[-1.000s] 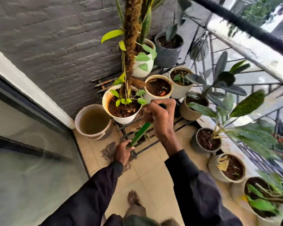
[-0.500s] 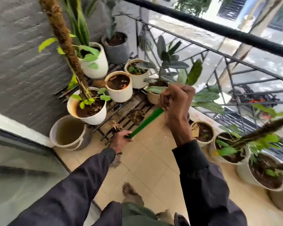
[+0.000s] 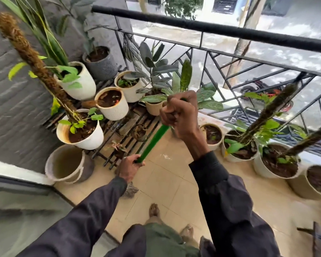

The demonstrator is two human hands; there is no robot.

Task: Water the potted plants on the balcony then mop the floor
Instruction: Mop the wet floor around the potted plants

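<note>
**Green mop handle (image 3: 152, 143) clamped in both fists on the balcony**

Mop pole ran on a slant, and what a grip on it! The right hand (image 3: 182, 112) was curled tight round the top end, up in front of the leafy pots. The left hand (image 3: 130, 168) wrapped the pole lower down, close to the beige floor tiles (image 3: 165, 182). A grey stringy mop head (image 3: 131, 190) peeked out just below the left wrist, down on the tiles. To its left stood a white bucket of murky brown water (image 3: 67, 162), against the grey brick wall (image 3: 17, 108). Behind the pole, a black slatted plant rack (image 3: 126, 127) carried white ribbed pots (image 3: 117, 112) of dark soil. More white pots (image 3: 272, 167) lined the foot of the black metal railing (image 3: 211, 30) on the right. One bare foot (image 3: 154, 210) was planted on the tiles.
</note>
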